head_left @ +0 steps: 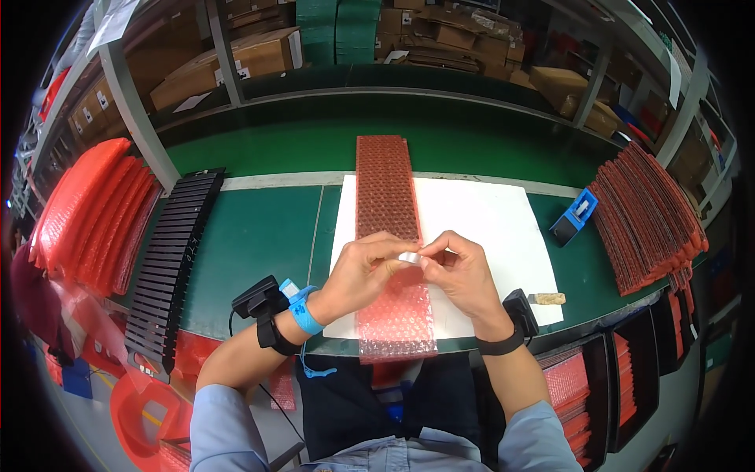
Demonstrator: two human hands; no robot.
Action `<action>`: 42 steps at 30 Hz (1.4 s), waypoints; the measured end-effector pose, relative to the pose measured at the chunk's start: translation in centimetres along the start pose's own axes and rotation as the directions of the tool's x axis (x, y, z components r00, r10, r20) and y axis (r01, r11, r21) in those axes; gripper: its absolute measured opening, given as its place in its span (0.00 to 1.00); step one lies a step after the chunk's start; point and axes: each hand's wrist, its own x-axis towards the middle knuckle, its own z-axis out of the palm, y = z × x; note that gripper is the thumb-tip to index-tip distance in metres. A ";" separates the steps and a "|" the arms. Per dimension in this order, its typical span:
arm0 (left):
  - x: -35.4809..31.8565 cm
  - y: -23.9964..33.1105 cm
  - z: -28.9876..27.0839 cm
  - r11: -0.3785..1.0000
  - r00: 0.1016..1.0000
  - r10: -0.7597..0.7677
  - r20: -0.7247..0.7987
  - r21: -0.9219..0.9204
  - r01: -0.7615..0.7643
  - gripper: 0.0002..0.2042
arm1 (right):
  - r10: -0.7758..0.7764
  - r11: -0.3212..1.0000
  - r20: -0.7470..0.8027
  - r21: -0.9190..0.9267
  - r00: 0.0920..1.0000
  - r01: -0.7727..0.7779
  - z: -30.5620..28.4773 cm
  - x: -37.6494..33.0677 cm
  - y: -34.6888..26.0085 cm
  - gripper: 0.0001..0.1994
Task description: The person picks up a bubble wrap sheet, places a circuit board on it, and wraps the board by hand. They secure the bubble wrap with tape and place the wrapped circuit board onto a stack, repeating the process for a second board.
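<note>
My left hand [360, 274] and my right hand [462, 277] meet above the middle of the bench, fingertips pinched on a small white piece [408, 257]. It is too small to tell whether it is tape or a label. Under my hands lies a long red bubble-wrap bag [384, 185]. Its far part looks dark and filled, while its near end [397, 326] is flat, see-through and hangs over the bench edge. The bag rests on a white board [480, 228].
Left on the green bench [259, 259] stand a black slotted rack [174, 256] and stacked red bubble bags [94, 216]. At right are a blue tape dispenser [574, 216], a small tan block [548, 299] and stacked filled bags [649, 216]. Black bins [633, 377] sit below.
</note>
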 end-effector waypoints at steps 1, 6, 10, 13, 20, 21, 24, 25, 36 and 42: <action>0.0 0.0 0.0 1.000 1.000 -0.001 0.001 -0.001 0.001 0.15 | -0.008 1.000 -0.002 -0.012 1.000 0.008 0.0 0.0 0.0 0.03; 0.1 0.0 -0.2 1.000 1.000 -0.028 0.007 0.002 0.028 0.14 | -0.003 0.997 -0.012 -0.072 1.000 0.002 -0.2 0.0 -0.2 0.03; 0.2 0.3 -0.3 1.000 1.000 -0.022 -0.007 0.001 0.022 0.14 | 0.043 0.999 -0.016 -0.031 0.999 -0.043 0.3 0.0 -1.0 0.05; 0.3 0.6 -0.4 0.999 0.999 -0.041 0.000 0.029 0.041 0.14 | 0.030 0.985 -0.078 -0.165 0.996 -0.043 0.8 -0.2 -1.5 0.07; 0.4 0.6 -0.3 0.996 0.998 -0.003 -0.066 0.088 0.009 0.12 | -0.215 0.910 -0.102 -0.381 0.971 0.162 1.1 -0.2 -1.0 0.06; 0.3 0.7 -0.4 0.996 0.998 -0.002 -0.067 0.088 0.008 0.12 | -0.303 0.861 -0.081 -0.451 0.949 0.236 1.1 -0.2 -0.9 0.06; 0.0 1.0 -0.6 0.985 0.998 -0.035 -0.052 0.170 0.043 0.12 | -0.338 0.829 -0.080 -0.496 0.938 0.257 1.4 -0.3 -0.7 0.06; 0.0 1.0 -0.6 0.985 0.998 -0.035 -0.053 0.169 0.043 0.12 | -0.355 0.813 -0.080 -0.518 0.932 0.265 1.4 -0.4 -0.7 0.06; 0.2 0.4 -0.5 0.977 0.998 0.035 -0.052 0.213 -0.023 0.13 | -0.274 0.837 -0.056 -0.506 0.960 0.209 0.9 -0.1 -0.8 0.06; 0.2 0.2 -0.5 0.972 0.998 0.031 -0.049 0.232 -0.019 0.13 | -0.269 0.838 -0.012 -0.496 0.963 0.228 0.6 -0.1 -0.7 0.06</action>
